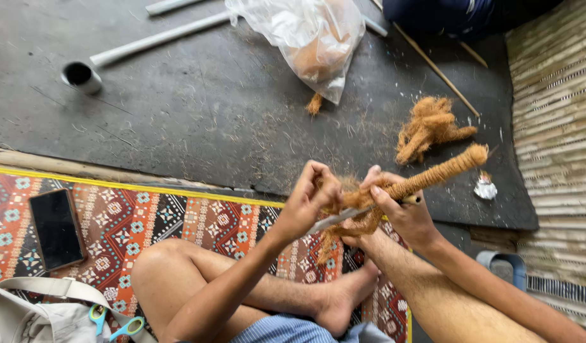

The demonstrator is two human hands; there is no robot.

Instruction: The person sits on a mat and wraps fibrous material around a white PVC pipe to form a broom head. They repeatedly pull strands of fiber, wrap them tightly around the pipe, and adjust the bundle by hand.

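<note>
Item: fibre-wrapped stick (432, 176); I am holding it above my crossed legs, its wound end pointing up and to the right; my right hand (404, 213) is closing around its lower part, fingers curled, thumb on top; my left hand (309, 200) is pinching loose coir fibre (353, 213) at the stick's bare end, wrist bent, forearm rising from my knee. Nearby: coir bundle (429, 127) on the dark mat (197, 108); plastic bag (309, 38); phone (56, 227) on the patterned rug (197, 222).
</note>
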